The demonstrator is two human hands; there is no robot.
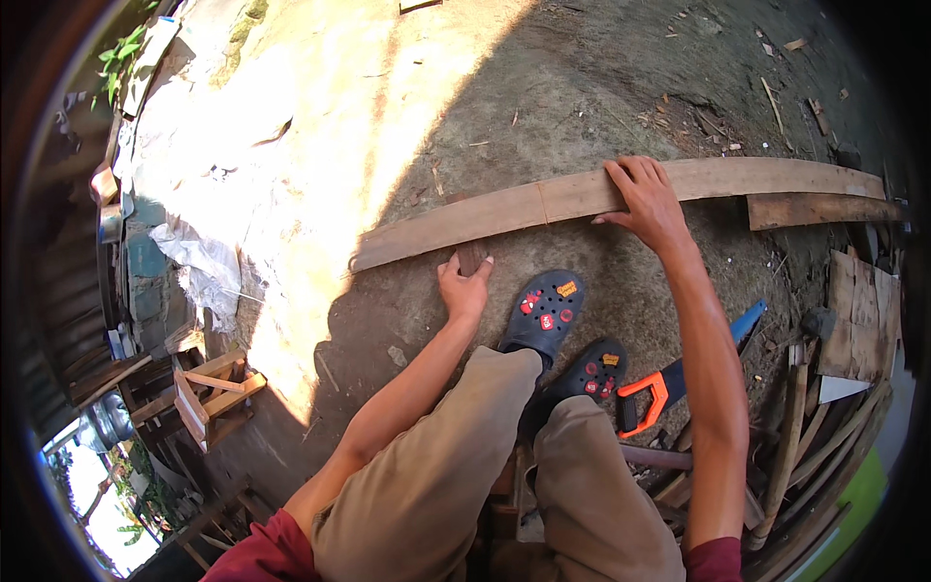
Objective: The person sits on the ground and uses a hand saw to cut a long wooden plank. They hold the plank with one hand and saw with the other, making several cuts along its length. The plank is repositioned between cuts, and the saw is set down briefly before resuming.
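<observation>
A long, light-brown wooden plank lies across the ground in front of my feet, with a thin line across its face near the middle. My right hand grips it right of that line, fingers over the far edge and thumb at the near edge. By the plank's near edge, my left hand holds a short dark wooden block between thumb and fingers. The block's far end meets the plank; whether it runs beneath cannot be seen. A handsaw with an orange and black handle and blue blade lies beside my right forearm.
A second, darker board lies along the plank's right end. Sticks and scrap wood crowd the right side, near a flat wooden panel. At the left are a small wooden frame and a crumpled white plastic sheet.
</observation>
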